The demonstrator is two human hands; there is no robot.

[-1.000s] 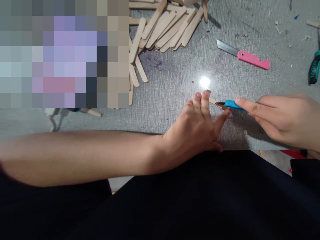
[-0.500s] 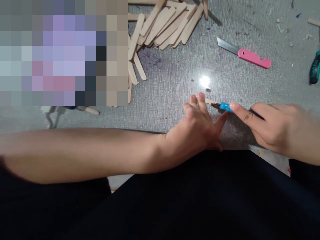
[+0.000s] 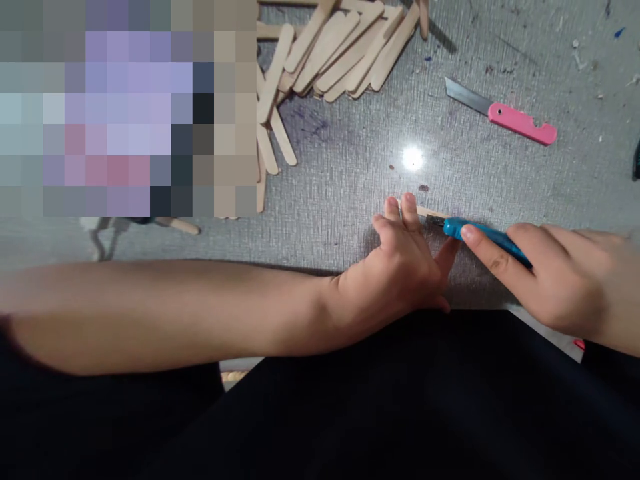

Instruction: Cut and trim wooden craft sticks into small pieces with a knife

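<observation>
My left hand [image 3: 407,257] rests on the table with its fingers spread, two fingertips holding down a thin wooden craft stick [image 3: 426,210]. Most of that stick is hidden under the fingers. In my closed right hand [image 3: 555,273] is a blue utility knife [image 3: 493,241], index finger stretched along its handle. Its dark blade lies against the right end of the stick, close to the left hand's fingers. Farther back, a pink folding knife [image 3: 523,123] lies with its blade out.
A pile of wooden craft sticks [image 3: 345,50] lies at the back, left of the pink knife. Small scraps dot the grey table [image 3: 350,160]. A dark object [image 3: 636,160] shows at the right edge. The upper left is pixelated.
The utility knife's handle has swung lower at the right, its blade still by the stick. My left hand keeps its hold. The whole view has shifted slightly.
</observation>
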